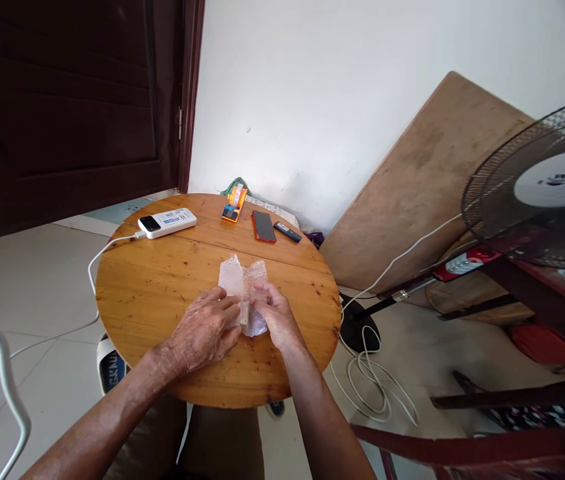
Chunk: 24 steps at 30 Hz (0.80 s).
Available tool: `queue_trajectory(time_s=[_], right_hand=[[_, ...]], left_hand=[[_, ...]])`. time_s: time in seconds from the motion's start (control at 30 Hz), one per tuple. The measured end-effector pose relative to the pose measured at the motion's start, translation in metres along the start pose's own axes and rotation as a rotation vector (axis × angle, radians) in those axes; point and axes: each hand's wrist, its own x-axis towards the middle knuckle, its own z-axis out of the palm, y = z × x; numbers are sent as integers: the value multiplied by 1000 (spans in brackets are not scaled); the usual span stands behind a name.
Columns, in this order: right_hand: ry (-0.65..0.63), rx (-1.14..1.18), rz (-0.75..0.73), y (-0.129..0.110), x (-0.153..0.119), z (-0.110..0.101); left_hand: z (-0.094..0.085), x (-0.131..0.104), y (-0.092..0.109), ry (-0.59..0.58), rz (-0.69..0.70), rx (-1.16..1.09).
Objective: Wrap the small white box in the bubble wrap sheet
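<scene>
A crumpled piece of clear bubble wrap [233,275] lies near the middle of the round wooden table [147,287], its upper end spread in two flaps. My left hand [207,325] presses on its left side with curled fingers. From the right, my right hand [277,317] pinches the wrap between thumb and fingertips. Whether anything is folded inside the plastic I cannot tell, as my fingers cover part of it.
Toward the table's back are a white power bank [170,222] with a cable, an orange tape dispenser [235,203], a red-edged phone [264,227] and a small dark device [287,232]. A standing fan [552,180] and coiled cable [375,387] are at right.
</scene>
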Motion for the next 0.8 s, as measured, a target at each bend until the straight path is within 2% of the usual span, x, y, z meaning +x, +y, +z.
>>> queue_trajectory(time_s=[0.17, 0.6, 0.8], right_hand=[[-28, 45, 14, -9, -4, 1], [-123, -205, -32, -24, 4, 12], [-141, -203, -6, -30, 0, 12]], left_hand=[[1, -1, -2, 8, 65, -61], [5, -4, 0, 30, 61, -7], [9, -6, -5, 69, 90, -42]])
